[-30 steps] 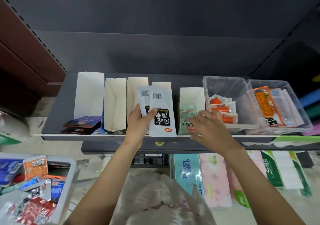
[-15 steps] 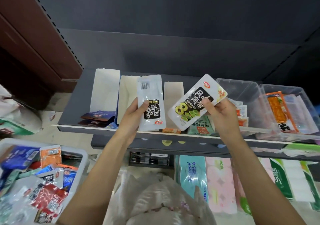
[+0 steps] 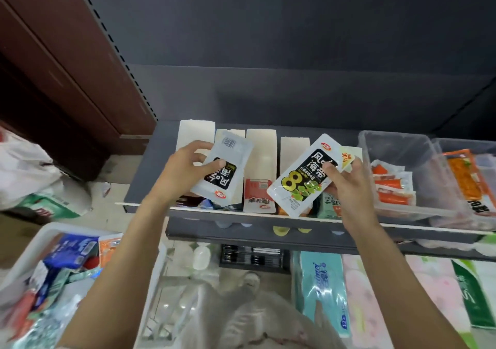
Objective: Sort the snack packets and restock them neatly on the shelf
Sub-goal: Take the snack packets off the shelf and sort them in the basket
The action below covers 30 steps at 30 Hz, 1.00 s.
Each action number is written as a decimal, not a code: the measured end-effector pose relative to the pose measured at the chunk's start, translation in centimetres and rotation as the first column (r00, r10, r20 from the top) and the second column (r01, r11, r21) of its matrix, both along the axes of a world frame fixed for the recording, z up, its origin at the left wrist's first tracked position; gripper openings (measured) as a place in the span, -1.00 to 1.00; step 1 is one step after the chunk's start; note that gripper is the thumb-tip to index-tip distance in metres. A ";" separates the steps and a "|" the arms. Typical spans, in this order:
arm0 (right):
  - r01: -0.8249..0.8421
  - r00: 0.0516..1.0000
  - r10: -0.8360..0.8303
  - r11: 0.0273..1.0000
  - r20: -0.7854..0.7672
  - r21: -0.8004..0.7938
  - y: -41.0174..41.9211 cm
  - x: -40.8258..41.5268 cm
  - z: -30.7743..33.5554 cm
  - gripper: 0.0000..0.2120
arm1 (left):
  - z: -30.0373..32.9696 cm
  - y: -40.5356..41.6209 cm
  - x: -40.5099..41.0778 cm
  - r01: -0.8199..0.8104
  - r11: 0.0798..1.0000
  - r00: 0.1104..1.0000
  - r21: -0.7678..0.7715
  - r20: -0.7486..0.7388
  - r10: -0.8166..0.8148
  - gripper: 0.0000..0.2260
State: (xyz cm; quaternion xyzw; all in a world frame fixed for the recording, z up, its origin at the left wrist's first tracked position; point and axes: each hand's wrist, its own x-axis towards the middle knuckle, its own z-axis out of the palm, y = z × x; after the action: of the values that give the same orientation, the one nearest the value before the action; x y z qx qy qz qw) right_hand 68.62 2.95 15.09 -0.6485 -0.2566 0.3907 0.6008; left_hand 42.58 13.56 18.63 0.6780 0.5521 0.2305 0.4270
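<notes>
At centre frame, above the grey metal shelf (image 3: 145,166), the left hand (image 3: 185,171) pinches a white barcode-backed foil snack packet (image 3: 224,171) while the right hand (image 3: 349,187) grips a white seaweed packet with green leaves (image 3: 303,177) over the white paper dividers (image 3: 260,147).

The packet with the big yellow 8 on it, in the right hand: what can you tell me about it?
The packet with the yellow 8 is a flat, glossy white plastic pouch, printed with black characters and green leaves. The right hand pinches its upper right edge, holding it tilted, front side up, above the shelf front.
</notes>
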 end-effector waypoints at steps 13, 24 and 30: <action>0.044 0.998 -0.047 0.998 0.050 0.053 4.0 -5.0 -0.3 -0.81 | -0.6 1.6 -4.0 -0.047 0.941 0.944 0.334 0.323 -0.068 -0.43; 0.001 0.996 -0.009 0.996 0.093 0.088 4.7 -5.6 0.7 -0.78 | 0.7 0.8 -2.6 0.189 0.976 0.960 -0.108 0.229 -0.160 -0.65; -0.081 0.985 0.066 0.993 0.159 0.087 6.1 -7.1 0.6 -0.80 | -1.8 2.3 -1.0 -0.044 0.939 0.986 0.342 0.168 -0.015 -0.86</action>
State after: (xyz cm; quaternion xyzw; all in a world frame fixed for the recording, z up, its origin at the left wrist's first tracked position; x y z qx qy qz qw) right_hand 61.48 9.00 15.65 -0.6383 -0.3445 0.3486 0.5936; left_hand 41.57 15.84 16.79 0.7162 0.4705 0.3829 0.3450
